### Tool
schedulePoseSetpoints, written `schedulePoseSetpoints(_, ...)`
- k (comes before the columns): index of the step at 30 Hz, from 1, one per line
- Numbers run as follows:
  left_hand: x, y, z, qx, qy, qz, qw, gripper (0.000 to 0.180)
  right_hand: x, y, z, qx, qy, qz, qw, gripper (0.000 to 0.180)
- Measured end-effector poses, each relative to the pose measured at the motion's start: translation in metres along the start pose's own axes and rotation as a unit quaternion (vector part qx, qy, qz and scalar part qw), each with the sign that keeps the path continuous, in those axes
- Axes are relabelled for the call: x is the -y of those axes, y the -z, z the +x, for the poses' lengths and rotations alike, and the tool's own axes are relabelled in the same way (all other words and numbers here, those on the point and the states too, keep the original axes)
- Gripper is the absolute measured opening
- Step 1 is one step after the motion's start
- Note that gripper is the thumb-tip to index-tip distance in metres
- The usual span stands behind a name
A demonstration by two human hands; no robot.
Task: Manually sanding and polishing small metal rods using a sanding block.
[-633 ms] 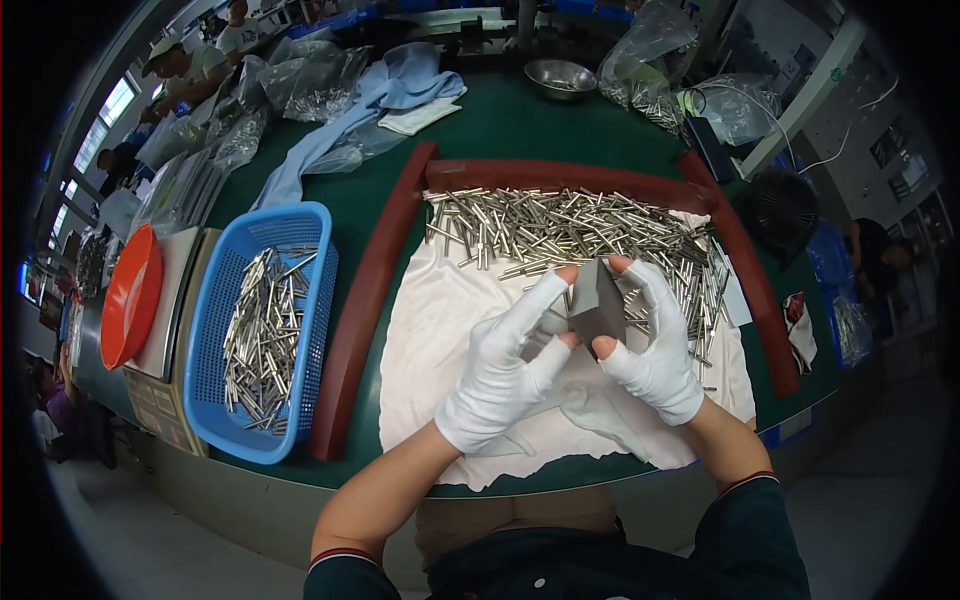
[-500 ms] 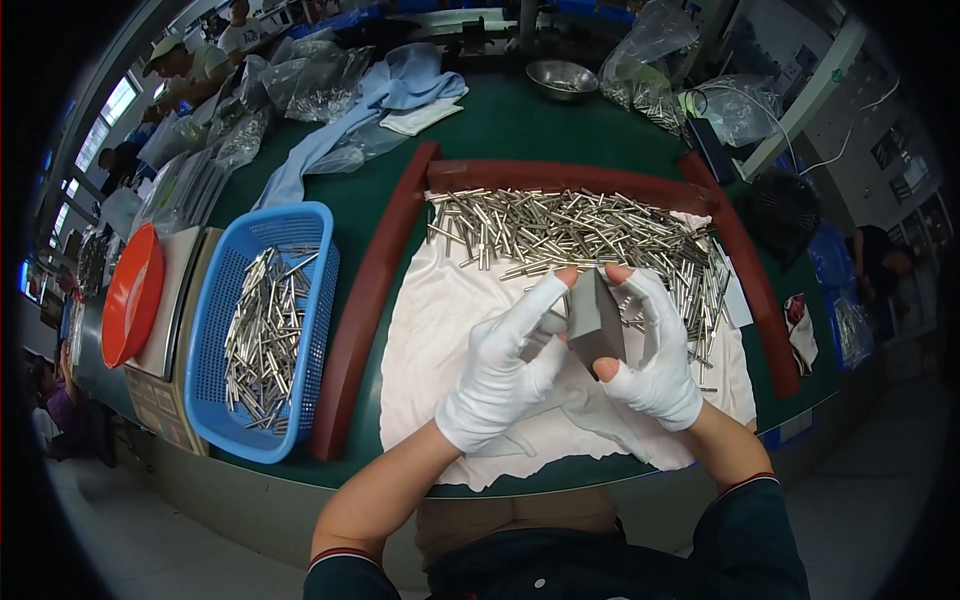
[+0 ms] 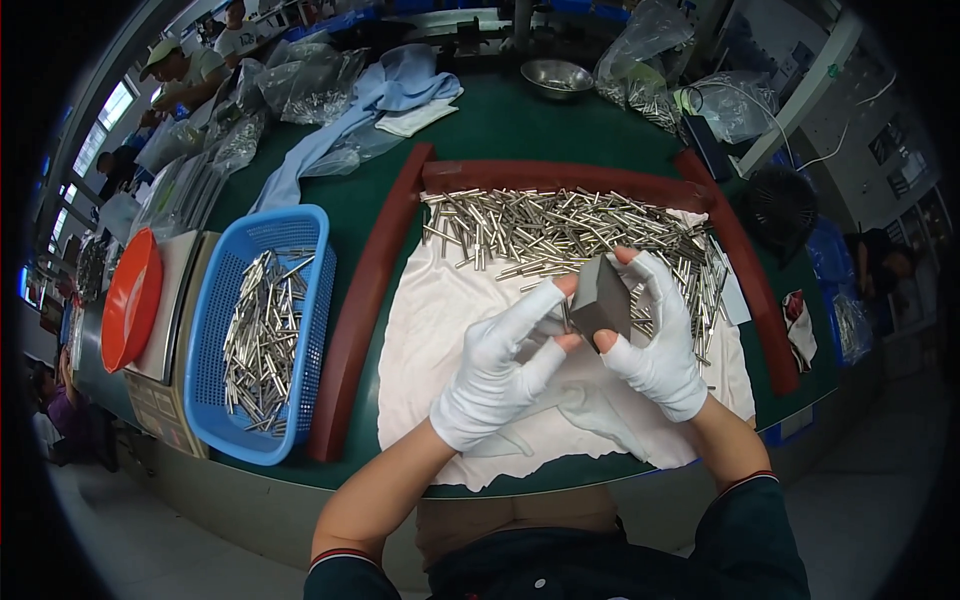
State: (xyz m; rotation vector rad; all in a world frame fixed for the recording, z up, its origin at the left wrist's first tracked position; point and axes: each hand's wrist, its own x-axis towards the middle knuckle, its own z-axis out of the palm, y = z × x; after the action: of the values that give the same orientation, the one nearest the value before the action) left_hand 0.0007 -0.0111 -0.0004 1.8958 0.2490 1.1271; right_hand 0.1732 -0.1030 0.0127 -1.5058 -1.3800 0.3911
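Observation:
In white fingertip-less gloves, both my hands are raised over the pale cloth (image 3: pixel 420 340). My right hand (image 3: pixel 660 350) grips a dark grey rectangular block (image 3: pixel 606 300), fingers on its far end and thumb at its near end. At the block's left side, my left hand (image 3: pixel 500 365) is bent with index fingertip and thumb a little apart, a short metal pin (image 3: pixel 566 318) upright between them. Whether the pin touches the block I cannot tell. Beyond the hands, a heap of loose metal pins (image 3: pixel 560 225) covers the back of the cloth.
Dark red bars (image 3: pixel 365 320) frame the cloth on the green table (image 3: pixel 500 120). Left of them stands a blue basket (image 3: pixel 318 330) holding more pins, beside a tilted orange bowl (image 3: pixel 132 300). Farther back are a metal bowl (image 3: pixel 556 78), a blue cloth (image 3: pixel 400 82) and plastic bags (image 3: pixel 650 50).
The block has turned in my right hand, with its broad side now facing up more. The left fingertip and thumb have shifted slightly along its left side.

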Motion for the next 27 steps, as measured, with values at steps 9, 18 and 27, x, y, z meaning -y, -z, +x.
schedulePoseSetpoints(9, 0.003, 0.002, 0.0, 0.036, 0.202, -0.165, 0.965, 0.063, 0.004, 0.001, -0.001, 0.026, -0.007, 0.028, 0.999, 0.079)
schedulePoseSetpoints(18, 0.006, -0.001, -0.001, 0.032, 0.111, -0.095, 0.989, 0.066, 0.002, 0.003, 0.001, 0.011, 0.041, -0.021, 0.999, 0.078)
schedulePoseSetpoints(27, 0.002, 0.002, 0.0, 0.043, 0.113, -0.034, 0.992, 0.067, 0.007, 0.005, -0.001, 0.046, 0.06, 0.006, 0.997, 0.078)
